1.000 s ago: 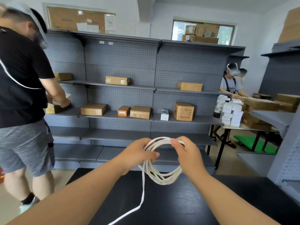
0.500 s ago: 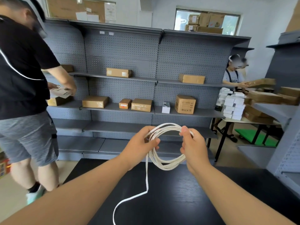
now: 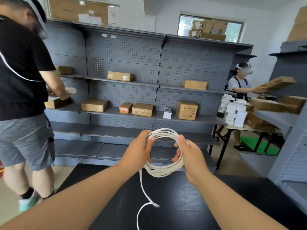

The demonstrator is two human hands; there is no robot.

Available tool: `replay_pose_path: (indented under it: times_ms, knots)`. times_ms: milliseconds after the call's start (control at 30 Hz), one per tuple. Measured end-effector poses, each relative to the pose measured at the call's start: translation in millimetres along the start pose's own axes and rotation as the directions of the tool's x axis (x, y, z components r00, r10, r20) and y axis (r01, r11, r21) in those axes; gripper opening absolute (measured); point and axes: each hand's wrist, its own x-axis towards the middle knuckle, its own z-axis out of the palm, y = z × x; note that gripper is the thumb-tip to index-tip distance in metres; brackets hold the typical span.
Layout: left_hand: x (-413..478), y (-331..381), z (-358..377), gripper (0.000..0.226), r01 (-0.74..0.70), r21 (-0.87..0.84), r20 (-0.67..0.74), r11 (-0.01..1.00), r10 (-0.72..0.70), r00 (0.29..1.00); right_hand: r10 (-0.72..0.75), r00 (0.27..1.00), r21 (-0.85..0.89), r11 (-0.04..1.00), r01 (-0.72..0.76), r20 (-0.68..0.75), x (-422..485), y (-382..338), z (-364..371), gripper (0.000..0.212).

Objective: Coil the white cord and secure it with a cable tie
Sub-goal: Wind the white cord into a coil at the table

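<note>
Both hands clasp the white cord [image 3: 163, 170], which is wound into a round coil and held up above the black table [image 3: 186, 206]. The left hand [image 3: 137, 153] grips the coil at its 9 o'clock side, fingers curled round the bundled strands and the thumb laid over them near the top. The right hand [image 3: 191, 156] holds the 3 o'clock side, thumb pointing up along the outside of the loops and fingers hooked through the middle. From about 7 o'clock on the coil a loose tail [image 3: 141, 183] drops to the table, kinks there, and runs off the bottom edge of the view at 6 o'clock.

Behind the table, at 12 o'clock, stands grey shelving [image 3: 124, 52] with brown cardboard boxes [image 3: 94, 105] spread over its shelves. At 9 o'clock a person in a black shirt [image 3: 20, 72] handles a box at the shelving. At 3 o'clock another person [image 3: 239, 83] holds out a flat box beside a stack of small white boxes [image 3: 232, 110].
</note>
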Motion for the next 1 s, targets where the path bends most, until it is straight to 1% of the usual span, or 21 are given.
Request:
replay_pose_path:
  times_ms: [100,200,267,367,433,500,567,633,733,800,867,933,1000]
  knots:
    - [5,2,-6,0.018,-0.015,0.123,0.020,0.992,0.013,1.000,0.071,0.992,-0.037,0.997,-0.068,0.104,0,0,-9,0.037]
    - [8,8,-13,0.024,-0.091,0.228,0.081,0.969,0.075,0.994,0.088,0.978,-0.109,0.992,-0.068,0.187,1,-1,-14,0.032]
    - [10,11,-15,0.026,-0.143,0.276,0.125,0.950,0.112,0.986,0.050,0.981,-0.196,0.980,-0.013,0.187,2,-3,-14,0.024]
    - [11,12,-14,0.027,-0.190,0.312,0.183,0.931,0.137,0.974,-0.063,0.973,-0.380,0.914,0.146,0.222,4,-6,-10,0.015]
    - [10,12,-12,0.027,-0.213,0.321,0.214,0.923,0.149,0.965,-0.093,0.955,-0.462,0.859,0.220,0.283,5,-7,-6,0.015]
    - [9,12,-11,0.028,-0.208,0.325,0.234,0.922,0.135,0.963,-0.105,0.949,-0.506,0.826,0.251,0.298,2,-7,-2,0.018]
    - [7,9,-8,0.030,-0.153,0.279,0.233,0.948,0.088,0.968,-0.166,0.954,-0.575,0.767,0.284,0.249,0,-4,1,0.023]
    - [4,6,-4,0.033,-0.069,0.172,0.206,0.983,0.032,0.978,-0.239,0.950,-0.647,0.696,0.313,0.202,-2,-1,2,0.022]
    - [0,2,1,0.032,0.073,-0.054,0.158,0.996,-0.064,0.985,-0.307,0.933,-0.650,0.673,0.353,0.188,-1,2,2,0.018]
    - [-2,1,4,0.025,0.161,-0.238,0.147,0.958,-0.129,0.981,-0.339,0.929,-0.617,0.702,0.355,0.148,1,4,0,0.019]
    - [-5,1,6,0.019,0.204,-0.356,0.148,0.912,-0.160,0.976,-0.359,0.931,-0.557,0.762,0.330,0.060,4,3,-2,0.021]
    - [-8,1,10,0.011,0.205,-0.410,0.138,0.889,-0.162,0.977,-0.365,0.931,-0.504,0.806,0.311,-0.009,5,2,-4,0.025]
    - [-9,4,13,0.006,0.159,-0.391,0.103,0.906,-0.128,0.986,-0.364,0.930,-0.468,0.830,0.304,-0.042,5,4,-3,0.025]
